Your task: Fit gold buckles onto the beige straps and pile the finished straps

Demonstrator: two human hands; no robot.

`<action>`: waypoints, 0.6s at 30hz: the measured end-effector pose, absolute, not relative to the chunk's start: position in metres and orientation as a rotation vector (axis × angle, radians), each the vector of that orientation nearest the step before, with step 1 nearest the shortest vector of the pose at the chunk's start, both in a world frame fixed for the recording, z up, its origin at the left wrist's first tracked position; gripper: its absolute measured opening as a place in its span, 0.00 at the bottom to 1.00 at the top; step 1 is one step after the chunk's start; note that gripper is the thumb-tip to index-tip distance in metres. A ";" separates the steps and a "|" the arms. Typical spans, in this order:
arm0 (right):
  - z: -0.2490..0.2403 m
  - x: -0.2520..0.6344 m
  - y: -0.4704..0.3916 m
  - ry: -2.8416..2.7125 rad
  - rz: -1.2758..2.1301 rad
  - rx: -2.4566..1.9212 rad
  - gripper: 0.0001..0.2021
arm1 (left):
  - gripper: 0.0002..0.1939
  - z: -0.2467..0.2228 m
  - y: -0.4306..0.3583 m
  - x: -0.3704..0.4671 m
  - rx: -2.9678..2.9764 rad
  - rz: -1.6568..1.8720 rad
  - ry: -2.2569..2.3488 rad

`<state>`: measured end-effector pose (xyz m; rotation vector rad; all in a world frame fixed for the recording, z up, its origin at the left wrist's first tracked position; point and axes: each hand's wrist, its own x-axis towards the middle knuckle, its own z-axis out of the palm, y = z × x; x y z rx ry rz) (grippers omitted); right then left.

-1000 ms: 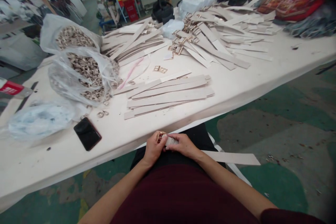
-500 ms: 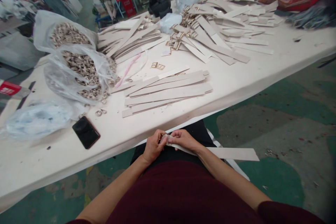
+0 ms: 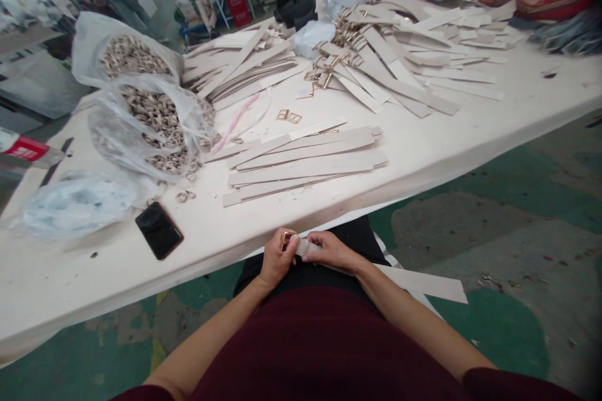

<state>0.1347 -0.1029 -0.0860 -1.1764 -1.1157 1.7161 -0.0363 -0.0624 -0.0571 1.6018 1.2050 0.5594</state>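
Above my lap, at the table's front edge, my left hand (image 3: 277,260) is closed around the buckle end of a pale belt strap (image 3: 423,282). A gold-coloured buckle (image 3: 284,239) shows between its thumb and fingers. My right hand (image 3: 335,252) pinches the same strap just to the right, with a short length visible between the hands. From under my right wrist the strap's long free end reaches out to the right over the floor. My fingers hide part of the buckle and whatever lies beneath them.
Several flat straps (image 3: 305,160) lie on the table (image 3: 446,138) ahead, near two loose buckles (image 3: 289,116). Behind is a heap of buckled straps (image 3: 399,75). To the left are plastic bags of small loops (image 3: 155,119), a phone (image 3: 158,230) and a bluish plastic bag (image 3: 78,207).
The view has shifted slightly. My hands stay together on the strap, with a bit more of it showing between them. The strap's free end has dipped a little lower.
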 end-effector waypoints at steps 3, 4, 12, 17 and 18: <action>-0.089 0.129 -0.102 -1.001 1.762 -1.196 0.15 | 0.12 -0.059 -0.064 -0.035 1.633 0.570 1.201; -0.090 0.128 -0.102 -0.949 1.771 -1.193 0.15 | 0.12 -0.060 -0.064 -0.035 1.638 0.578 1.196; -0.095 0.126 -0.101 -0.945 1.768 -1.141 0.14 | 0.11 -0.066 -0.059 -0.039 1.844 0.572 1.248; -0.097 0.116 -0.098 -0.868 1.696 -1.238 0.17 | 0.11 -0.069 -0.062 -0.036 1.749 0.574 1.211; -0.097 0.115 -0.098 -0.844 1.676 -1.257 0.17 | 0.11 -0.070 -0.063 -0.035 1.692 0.580 1.193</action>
